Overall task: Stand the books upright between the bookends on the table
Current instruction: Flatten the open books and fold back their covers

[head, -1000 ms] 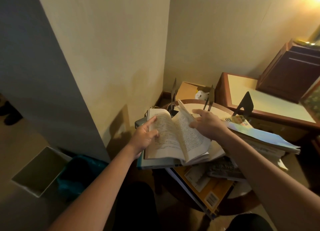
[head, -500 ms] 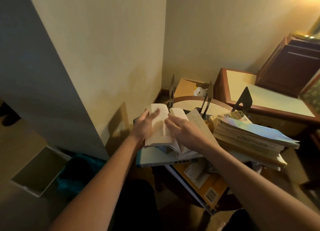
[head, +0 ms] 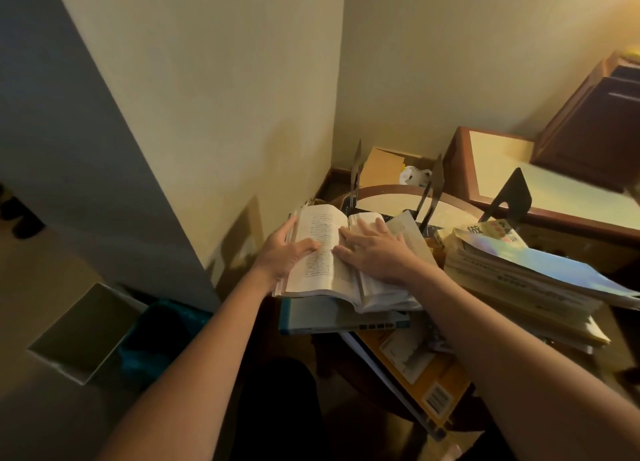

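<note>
Two bare hands work on an open book that lies face up on top of a pile on a round wooden table. The left hand grips the book's left edge, with the thumb pressed on the page and the fingers curled round behind. The right hand lies flat on the right-hand pages, fingers straight and spread. Beneath the open book is a grey book with a teal spine, and under that a yellow book juts over the table's near edge. Just to the right, a stack of books lies flat. Behind, dark metal bookends stand upright: a left bookend, a middle bookend and a right bookend.
</note>
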The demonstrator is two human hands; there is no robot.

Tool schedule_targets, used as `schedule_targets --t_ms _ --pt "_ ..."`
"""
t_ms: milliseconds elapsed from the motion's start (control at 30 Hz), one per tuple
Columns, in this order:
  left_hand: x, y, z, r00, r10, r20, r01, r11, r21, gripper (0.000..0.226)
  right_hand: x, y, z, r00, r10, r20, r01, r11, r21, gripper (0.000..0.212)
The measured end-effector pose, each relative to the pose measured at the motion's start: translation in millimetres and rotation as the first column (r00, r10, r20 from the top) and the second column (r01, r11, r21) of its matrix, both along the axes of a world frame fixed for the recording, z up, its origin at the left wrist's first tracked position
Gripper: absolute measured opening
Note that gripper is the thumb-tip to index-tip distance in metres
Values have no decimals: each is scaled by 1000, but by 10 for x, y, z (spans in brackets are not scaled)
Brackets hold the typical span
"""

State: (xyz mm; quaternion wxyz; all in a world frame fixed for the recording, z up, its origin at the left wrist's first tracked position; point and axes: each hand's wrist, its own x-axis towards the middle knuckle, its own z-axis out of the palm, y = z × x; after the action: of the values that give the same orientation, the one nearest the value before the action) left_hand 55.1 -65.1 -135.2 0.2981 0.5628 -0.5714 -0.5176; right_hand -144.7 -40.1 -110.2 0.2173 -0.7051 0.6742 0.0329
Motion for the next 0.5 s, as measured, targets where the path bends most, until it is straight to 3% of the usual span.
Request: schedule_targets --t_ms 167,267,400,500 --pt "18 63 -234 952 -55 301 43 998 46 103 -18 -82 -168 995 70 -76 -68 997 28 70" --pt "-31 144 -303 909 -119 399 123 992 15 85 -19 -119 -216 995 70 -76 -67 997 32 73" --pt "-102 162 -346 756 -90 649 357 888 -292 55 -22 -148 -224 995 66 -80 -63 997 32 73" --pt "-132 67 -334 699 -168 695 458 852 -254 49 -20 -168 -230 994 57 -92 -54 998 33 72"
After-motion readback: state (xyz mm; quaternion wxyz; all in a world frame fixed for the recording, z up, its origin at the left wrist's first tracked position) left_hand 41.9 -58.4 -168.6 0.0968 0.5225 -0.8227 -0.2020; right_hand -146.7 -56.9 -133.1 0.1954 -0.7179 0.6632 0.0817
